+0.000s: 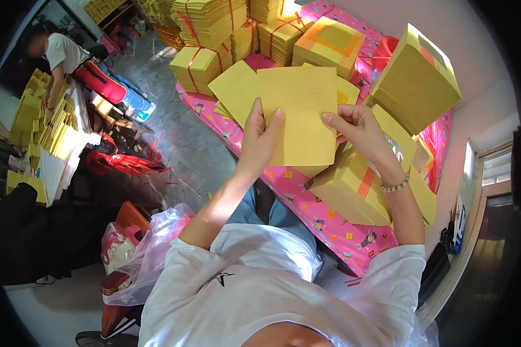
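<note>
Upright in front of me is a yellow rectangle of ribbed paper (298, 115), one sheet or a thin stack; I cannot tell which. My left hand (260, 136) grips its left edge, thumb on the near face. At the right edge, my right hand (359, 130) pinches it between thumb and fingers. Behind it, more yellow paper (234, 89) lies on the pink patterned table cover (298, 194). Close to my right forearm stands a big yellow paper stack (353, 188) with an orange mark on its side.
Tall yellow stacks tied with red string (202, 26) fill the table's far side. A large stack (417, 81) leans at the right, beside a red container (384, 53). At left, another person (69, 55) bends over a table of yellow paper. Red strings (127, 162) hang near a plastic bag (150, 248).
</note>
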The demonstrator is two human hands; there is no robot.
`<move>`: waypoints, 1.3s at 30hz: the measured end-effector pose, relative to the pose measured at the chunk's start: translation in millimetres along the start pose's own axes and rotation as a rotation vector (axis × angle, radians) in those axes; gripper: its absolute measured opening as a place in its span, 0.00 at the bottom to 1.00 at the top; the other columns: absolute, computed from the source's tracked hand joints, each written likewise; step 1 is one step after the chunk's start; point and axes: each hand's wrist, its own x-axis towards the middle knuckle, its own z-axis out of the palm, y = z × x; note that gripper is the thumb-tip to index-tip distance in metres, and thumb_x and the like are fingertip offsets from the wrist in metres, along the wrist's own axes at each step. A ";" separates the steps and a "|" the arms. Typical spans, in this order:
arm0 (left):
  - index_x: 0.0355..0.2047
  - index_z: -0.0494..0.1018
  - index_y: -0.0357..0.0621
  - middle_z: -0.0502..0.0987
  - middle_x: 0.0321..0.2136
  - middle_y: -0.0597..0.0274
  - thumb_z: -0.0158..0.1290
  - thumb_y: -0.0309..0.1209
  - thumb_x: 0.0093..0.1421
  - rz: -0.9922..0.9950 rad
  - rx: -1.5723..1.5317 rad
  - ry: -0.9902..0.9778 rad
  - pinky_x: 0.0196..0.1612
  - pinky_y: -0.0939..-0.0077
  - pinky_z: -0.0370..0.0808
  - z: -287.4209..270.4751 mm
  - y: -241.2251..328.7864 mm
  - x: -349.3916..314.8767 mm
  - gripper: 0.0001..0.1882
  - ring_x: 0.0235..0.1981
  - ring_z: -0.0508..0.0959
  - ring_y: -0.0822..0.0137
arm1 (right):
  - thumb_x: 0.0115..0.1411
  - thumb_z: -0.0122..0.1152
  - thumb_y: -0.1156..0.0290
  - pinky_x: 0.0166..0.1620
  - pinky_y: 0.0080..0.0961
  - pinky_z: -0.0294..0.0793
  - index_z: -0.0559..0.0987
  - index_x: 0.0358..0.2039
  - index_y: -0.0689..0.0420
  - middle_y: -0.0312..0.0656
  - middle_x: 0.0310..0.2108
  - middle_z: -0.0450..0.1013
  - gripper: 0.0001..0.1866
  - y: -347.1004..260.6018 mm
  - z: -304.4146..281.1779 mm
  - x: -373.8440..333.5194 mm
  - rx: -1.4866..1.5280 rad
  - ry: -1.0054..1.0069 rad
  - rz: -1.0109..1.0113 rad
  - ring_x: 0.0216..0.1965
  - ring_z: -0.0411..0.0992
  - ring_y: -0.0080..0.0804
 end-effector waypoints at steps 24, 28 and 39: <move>0.48 0.68 0.34 0.77 0.43 0.58 0.52 0.30 0.63 -0.120 0.244 0.346 0.44 0.74 0.73 -149.3 -111.1 78.3 0.16 0.42 0.77 0.69 | 0.56 0.58 0.69 0.44 0.36 0.70 0.76 0.38 0.62 0.46 0.37 0.71 0.12 21.5 3.6 -14.5 -0.798 0.134 -0.277 0.41 0.70 0.45; 0.48 0.66 0.30 0.77 0.40 0.52 0.54 0.27 0.57 -0.187 0.537 0.415 0.45 0.65 0.72 -153.6 -111.5 85.2 0.21 0.40 0.78 0.59 | 0.55 0.59 0.69 0.45 0.36 0.70 0.76 0.39 0.62 0.47 0.37 0.71 0.13 22.0 4.7 -12.5 -0.859 0.127 -0.295 0.42 0.70 0.45; 0.59 0.63 0.45 0.62 0.58 0.46 0.51 0.18 0.48 0.589 1.599 -0.074 0.59 0.58 0.61 -120.4 -82.3 98.0 0.34 0.59 0.59 0.43 | 0.52 0.62 0.69 0.43 0.37 0.71 0.75 0.38 0.62 0.46 0.35 0.69 0.14 26.8 4.9 -15.2 -0.902 0.145 -0.347 0.40 0.70 0.45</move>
